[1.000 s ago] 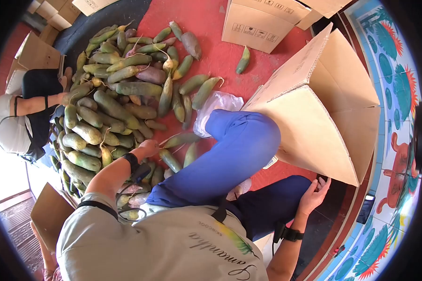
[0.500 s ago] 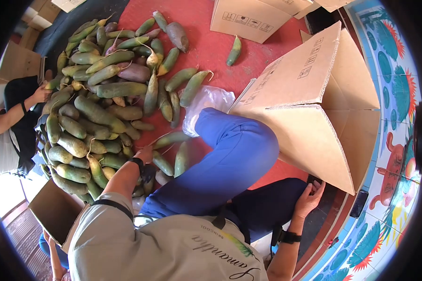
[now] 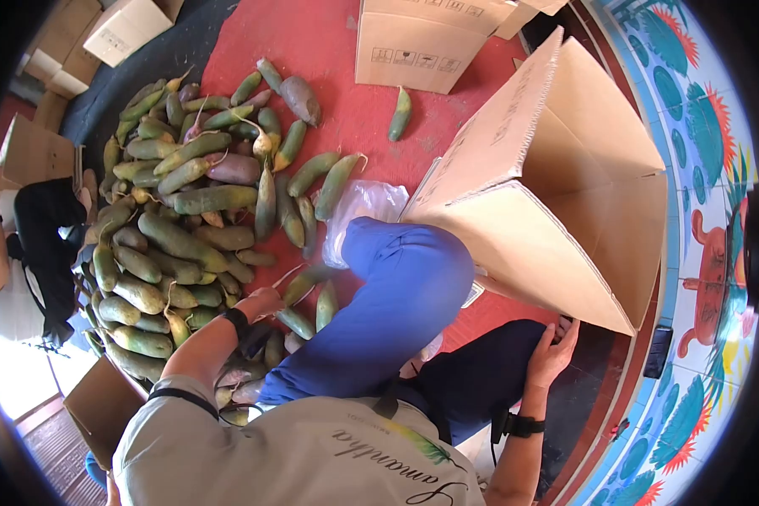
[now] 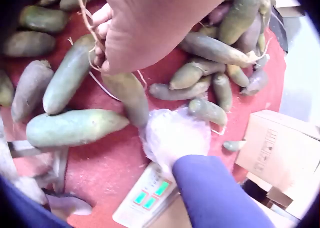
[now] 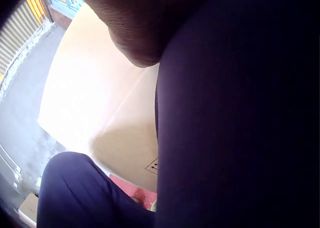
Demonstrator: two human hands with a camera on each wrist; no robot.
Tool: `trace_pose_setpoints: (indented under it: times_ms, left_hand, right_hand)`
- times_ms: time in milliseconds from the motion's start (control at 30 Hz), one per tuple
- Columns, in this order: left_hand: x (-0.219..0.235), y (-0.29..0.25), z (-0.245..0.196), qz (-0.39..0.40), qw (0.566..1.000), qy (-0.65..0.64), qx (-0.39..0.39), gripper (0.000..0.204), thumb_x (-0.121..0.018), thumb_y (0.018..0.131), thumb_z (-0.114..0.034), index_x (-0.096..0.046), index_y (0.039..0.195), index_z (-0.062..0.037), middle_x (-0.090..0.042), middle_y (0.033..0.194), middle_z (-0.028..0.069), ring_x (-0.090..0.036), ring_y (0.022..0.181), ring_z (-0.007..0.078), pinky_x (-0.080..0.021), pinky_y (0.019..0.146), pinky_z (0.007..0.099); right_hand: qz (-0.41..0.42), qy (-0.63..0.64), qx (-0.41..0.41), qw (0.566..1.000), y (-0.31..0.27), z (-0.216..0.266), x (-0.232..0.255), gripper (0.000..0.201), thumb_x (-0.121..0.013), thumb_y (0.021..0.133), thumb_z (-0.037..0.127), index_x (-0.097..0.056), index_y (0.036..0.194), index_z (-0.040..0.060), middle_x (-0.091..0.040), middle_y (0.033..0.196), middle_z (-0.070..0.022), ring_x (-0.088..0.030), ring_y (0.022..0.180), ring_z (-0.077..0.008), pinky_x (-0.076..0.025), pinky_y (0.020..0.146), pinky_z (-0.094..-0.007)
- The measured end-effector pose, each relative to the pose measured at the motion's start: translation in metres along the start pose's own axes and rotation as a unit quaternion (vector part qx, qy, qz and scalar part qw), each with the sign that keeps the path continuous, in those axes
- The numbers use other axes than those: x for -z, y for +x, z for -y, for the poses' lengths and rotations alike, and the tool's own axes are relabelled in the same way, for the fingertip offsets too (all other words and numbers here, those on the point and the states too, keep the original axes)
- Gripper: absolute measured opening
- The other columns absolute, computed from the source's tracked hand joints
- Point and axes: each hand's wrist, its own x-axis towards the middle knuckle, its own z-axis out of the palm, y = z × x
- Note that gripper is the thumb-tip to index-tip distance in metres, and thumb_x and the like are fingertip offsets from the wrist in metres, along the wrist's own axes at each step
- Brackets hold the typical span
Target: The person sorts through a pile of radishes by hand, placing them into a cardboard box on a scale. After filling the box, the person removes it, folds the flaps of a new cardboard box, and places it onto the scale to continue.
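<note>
In the head view my left hand [image 3: 264,303] is low over the near edge of a large pile of green and purple radishes [image 3: 196,202]. The left wrist view shows that hand's fingers curled at a thin, long radish root [image 4: 83,10], which runs along the fingertips. Just below the hand lies a green radish [image 4: 127,95], partly covered by it. My right hand [image 3: 551,354] rests by the dark trouser knee, its fingers loosely bent close to the lower edge of a big open cardboard box [image 3: 489,202]. Most of its fingers are hidden in the right wrist view.
A digital scale [image 4: 145,198] lies on the red mat [image 3: 337,51] beside a plastic-wrapped foot [image 4: 177,135]. A single radish [image 3: 400,114] lies near another carton [image 3: 405,51]. Another person [image 3: 38,244] sits left of the pile. A painted tile wall [image 3: 700,169] borders the right side.
The head view has shifted slightly. The other person's hand, at the pile half a second ago, has drawn back left. My hands stay in nearly the same places.
</note>
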Motion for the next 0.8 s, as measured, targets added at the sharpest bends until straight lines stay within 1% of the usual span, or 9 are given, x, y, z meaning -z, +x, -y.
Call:
trace_pose_setpoints:
  times_ms: [100, 200, 300, 367, 500, 567, 633, 700, 800]
  left_hand:
    - [0.054, -0.039, -0.051, 0.013, 0.994, -0.108, 0.015, 0.022, -0.059, 0.086, -0.024, -0.066, 0.085, -0.0033, -0.062, 0.07, 0.0078, -0.062, 0.065, 0.0203, -0.048, 0.061, 0.0355]
    - [0.114, -0.092, -0.123, -0.026, 0.944, -0.329, -0.001, 0.023, -0.056, 0.091, -0.022, -0.063, 0.078, -0.0037, -0.053, 0.058, 0.001, -0.051, 0.05, 0.0142, -0.041, 0.048, 0.0316]
    - [0.138, -0.089, -0.12, -0.086, 0.937, -0.322, -0.105, 0.025, -0.057, 0.092, -0.024, -0.06, 0.076, -0.0053, -0.05, 0.059, -0.0018, -0.043, 0.048, 0.0089, -0.034, 0.045, 0.0265]
    - [0.165, -0.108, -0.141, -0.119, 0.923, -0.329, -0.16, 0.027, -0.057, 0.093, -0.026, -0.057, 0.075, -0.0073, -0.048, 0.059, -0.0036, -0.039, 0.046, 0.0055, -0.029, 0.042, 0.0231]
    - [0.235, -0.222, -0.25, -0.221, 0.843, -0.402, -0.28, 0.032, -0.052, 0.096, -0.029, -0.05, 0.07, -0.0108, -0.047, 0.059, -0.0029, -0.041, 0.05, 0.0057, -0.032, 0.047, 0.0227]
    - [0.259, -0.252, -0.289, -0.266, 0.821, -0.346, -0.369, 0.036, -0.049, 0.098, -0.029, -0.048, 0.068, -0.0102, -0.048, 0.061, -0.0023, -0.043, 0.056, 0.0059, -0.034, 0.052, 0.0216]
    - [0.28, -0.271, -0.324, -0.275, 0.764, -0.274, -0.515, 0.037, -0.046, 0.099, -0.031, -0.05, 0.07, -0.0085, -0.05, 0.064, -0.0021, -0.043, 0.06, 0.0066, -0.035, 0.055, 0.0221]
    - [0.29, -0.297, -0.364, -0.363, 0.745, -0.21, -0.518, 0.037, -0.045, 0.098, -0.031, -0.055, 0.074, -0.0054, -0.056, 0.069, 0.0, -0.045, 0.063, 0.008, -0.037, 0.057, 0.0233]
    - [0.286, -0.312, -0.423, -0.307, 0.723, -0.248, -0.567, 0.035, -0.045, 0.098, -0.029, -0.062, 0.082, -0.0024, -0.062, 0.076, 0.0016, -0.047, 0.067, 0.0082, -0.041, 0.064, 0.024]
  right_hand:
    - [-0.001, -0.004, -0.008, 1.0, 0.001, 0.002, -0.001, 0.052, -0.057, 0.088, 0.006, -0.04, 0.136, -0.0007, -0.06, 0.106, -0.0168, -0.06, 0.084, -0.0251, -0.05, 0.076, -0.0349]
    - [-0.008, 0.002, 0.02, 1.0, -0.001, -0.003, -0.003, 0.054, -0.056, 0.087, 0.005, -0.038, 0.137, 0.0011, -0.059, 0.107, -0.0163, -0.059, 0.083, -0.0279, -0.049, 0.072, -0.0356]
    - [-0.011, 0.002, -0.001, 1.0, -0.001, -0.002, -0.003, 0.053, -0.058, 0.086, 0.007, -0.04, 0.135, 0.0011, -0.06, 0.108, -0.0161, -0.06, 0.083, -0.0293, -0.05, 0.073, -0.038]
    - [-0.004, 0.005, 0.0, 1.0, -0.002, -0.001, -0.003, 0.051, -0.059, 0.085, 0.008, -0.041, 0.132, 0.0011, -0.06, 0.108, -0.0154, -0.062, 0.084, -0.0298, -0.05, 0.074, -0.04]
    - [-0.009, 0.007, 0.007, 1.0, -0.003, -0.006, -0.005, 0.051, -0.059, 0.085, 0.007, -0.041, 0.133, 0.002, -0.06, 0.106, -0.0156, -0.062, 0.083, -0.0273, -0.05, 0.074, -0.0385]
    - [-0.015, 0.01, 0.007, 1.0, -0.004, -0.008, -0.007, 0.05, -0.059, 0.085, 0.008, -0.042, 0.132, 0.002, -0.06, 0.105, -0.0153, -0.062, 0.084, -0.0289, -0.049, 0.074, -0.04]
    - [-0.018, 0.002, 0.009, 1.0, -0.004, -0.008, -0.007, 0.049, -0.06, 0.083, 0.008, -0.043, 0.129, 0.002, -0.06, 0.103, -0.0147, -0.062, 0.085, -0.0323, -0.048, 0.074, -0.0431]
    - [-0.023, 0.004, 0.003, 1.0, -0.005, -0.007, -0.006, 0.048, -0.06, 0.083, 0.009, -0.044, 0.128, 0.0027, -0.06, 0.102, -0.0145, -0.061, 0.086, -0.0325, -0.048, 0.074, -0.0434]
    - [-0.027, 0.015, -0.006, 0.999, -0.005, -0.002, -0.003, 0.048, -0.06, 0.083, 0.009, -0.045, 0.128, 0.004, -0.06, 0.101, -0.0143, -0.061, 0.086, -0.0328, -0.048, 0.074, -0.0437]
